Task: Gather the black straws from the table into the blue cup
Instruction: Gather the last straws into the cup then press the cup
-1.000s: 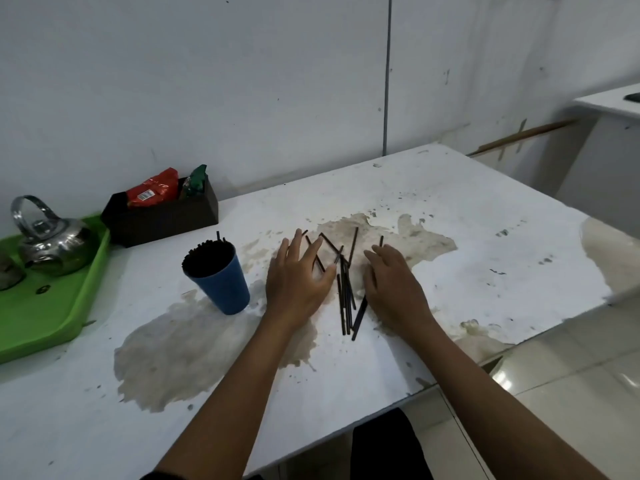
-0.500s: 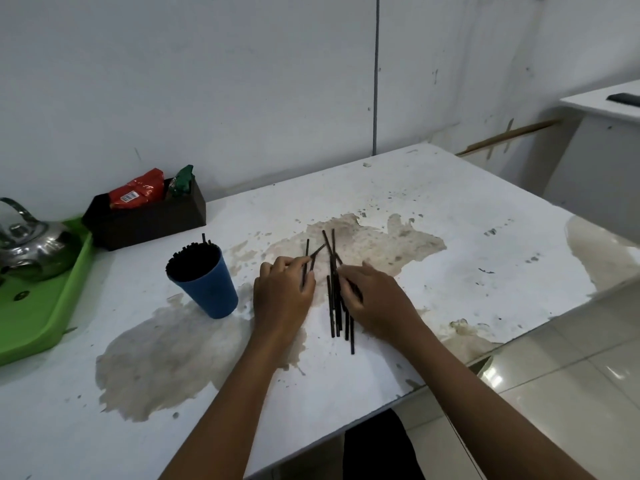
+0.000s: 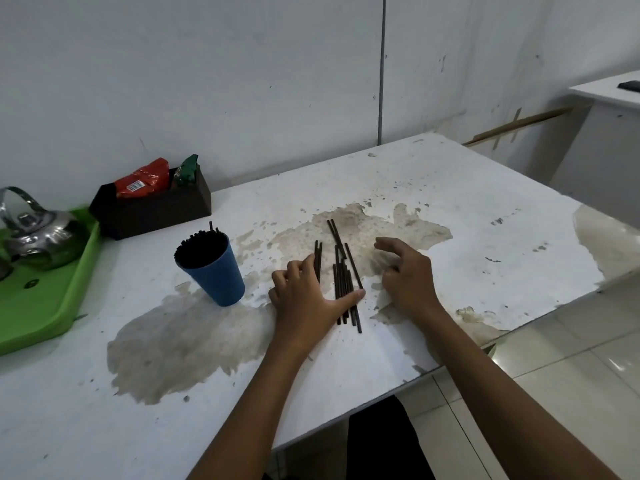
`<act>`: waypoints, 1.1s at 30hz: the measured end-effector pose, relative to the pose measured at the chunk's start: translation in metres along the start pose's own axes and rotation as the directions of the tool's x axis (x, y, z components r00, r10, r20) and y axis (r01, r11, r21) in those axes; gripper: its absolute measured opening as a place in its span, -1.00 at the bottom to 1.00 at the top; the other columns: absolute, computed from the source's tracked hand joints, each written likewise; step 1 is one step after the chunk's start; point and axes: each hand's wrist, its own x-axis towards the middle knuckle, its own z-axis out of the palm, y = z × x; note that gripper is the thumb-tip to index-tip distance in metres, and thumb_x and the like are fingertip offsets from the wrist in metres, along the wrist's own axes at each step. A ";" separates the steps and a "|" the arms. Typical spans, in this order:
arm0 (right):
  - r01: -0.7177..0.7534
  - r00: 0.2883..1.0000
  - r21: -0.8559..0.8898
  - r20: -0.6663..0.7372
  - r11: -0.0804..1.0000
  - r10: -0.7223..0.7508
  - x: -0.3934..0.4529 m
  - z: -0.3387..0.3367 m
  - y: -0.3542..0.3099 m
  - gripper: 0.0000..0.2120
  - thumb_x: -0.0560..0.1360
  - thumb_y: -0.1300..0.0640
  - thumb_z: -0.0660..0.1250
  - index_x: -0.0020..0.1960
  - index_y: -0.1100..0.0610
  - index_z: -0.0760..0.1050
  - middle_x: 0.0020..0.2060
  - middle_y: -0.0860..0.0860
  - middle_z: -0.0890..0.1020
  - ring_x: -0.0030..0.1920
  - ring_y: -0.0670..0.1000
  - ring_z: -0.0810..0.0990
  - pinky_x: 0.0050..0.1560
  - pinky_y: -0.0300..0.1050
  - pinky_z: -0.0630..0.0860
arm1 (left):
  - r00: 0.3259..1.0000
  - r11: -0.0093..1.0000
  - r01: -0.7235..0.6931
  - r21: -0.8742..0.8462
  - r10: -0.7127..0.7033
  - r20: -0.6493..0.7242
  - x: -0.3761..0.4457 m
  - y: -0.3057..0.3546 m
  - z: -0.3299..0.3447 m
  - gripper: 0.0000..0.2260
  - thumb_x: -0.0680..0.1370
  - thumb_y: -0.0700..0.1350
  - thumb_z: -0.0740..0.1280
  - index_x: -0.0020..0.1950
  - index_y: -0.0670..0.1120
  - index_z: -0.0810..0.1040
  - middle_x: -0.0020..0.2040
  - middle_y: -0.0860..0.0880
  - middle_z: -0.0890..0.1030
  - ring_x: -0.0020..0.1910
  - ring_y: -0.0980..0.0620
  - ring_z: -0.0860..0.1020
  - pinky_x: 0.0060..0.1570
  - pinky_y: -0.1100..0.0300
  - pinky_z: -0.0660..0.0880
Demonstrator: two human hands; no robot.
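Note:
Several black straws (image 3: pixel 343 277) lie in a loose, roughly parallel bundle on the stained white table (image 3: pixel 467 216). My left hand (image 3: pixel 303 303) rests on the table just left of them. Its thumb stretches across the bundle's lower part, and its curled fingers cover the near ends of two separate straws (image 3: pixel 318 254). My right hand (image 3: pixel 408 277) hovers to the right of the bundle with its fingers spread and curved, touching no straw. The blue cup (image 3: pixel 218 275) stands upright left of my left hand, packed with black straws.
A dark brown box (image 3: pixel 156 209) with red and green packets stands by the wall behind the cup. A green tray (image 3: pixel 45 299) with a metal kettle (image 3: pixel 38 233) sits at the far left. The table's front edge runs close under my forearms.
The straws now lie in a tighter, more parallel bundle. My right hand has lifted off them and moved right, fingers spread. My left thumb has stretched across the bundle.

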 end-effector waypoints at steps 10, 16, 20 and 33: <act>0.169 0.970 -0.145 0.200 0.975 -0.138 -0.004 0.007 -0.005 -0.64 0.55 0.20 0.20 0.32 0.12 0.52 0.34 0.08 0.53 0.45 0.05 0.37 0.40 -0.01 0.34 | 0.988 0.996 -0.042 -0.081 0.030 -0.151 0.018 -0.007 0.005 -0.43 0.48 0.42 0.16 0.35 0.10 0.40 0.22 0.04 0.50 0.20 -0.03 0.39 0.12 0.06 0.37; 0.227 0.949 -0.204 0.266 0.952 -0.169 0.004 0.011 0.007 -0.64 0.57 0.04 0.32 0.35 0.03 0.48 0.37 -0.03 0.50 0.51 -0.07 0.22 0.40 -0.07 0.28 | 0.983 0.991 -0.133 0.005 0.133 -0.125 0.014 -0.013 0.009 -0.42 0.53 0.34 0.15 0.50 0.13 0.27 0.42 0.09 0.33 0.34 -0.01 0.28 0.24 0.02 0.34; 0.235 0.951 -0.312 0.268 0.921 -0.152 0.012 0.022 0.004 -0.64 0.62 0.00 0.22 0.38 0.07 0.45 0.35 0.00 0.52 0.53 0.02 0.20 0.52 0.05 0.11 | 0.988 0.996 -0.090 -0.023 0.086 -0.129 0.014 -0.011 0.007 -0.46 0.57 0.36 0.05 0.49 0.16 0.30 0.42 0.09 0.38 0.35 0.00 0.30 0.24 0.00 0.34; 0.395 0.904 -0.422 0.336 0.816 -0.264 0.019 0.032 0.001 -0.65 0.63 0.22 0.11 0.36 0.08 0.47 0.36 -0.02 0.51 0.54 0.05 0.19 0.54 0.20 -0.03 | 0.986 0.989 -0.046 -0.137 0.022 -0.167 0.014 -0.010 0.004 -0.42 0.55 0.36 0.11 0.44 0.05 0.39 0.36 0.06 0.47 0.32 -0.01 0.34 0.23 0.05 0.35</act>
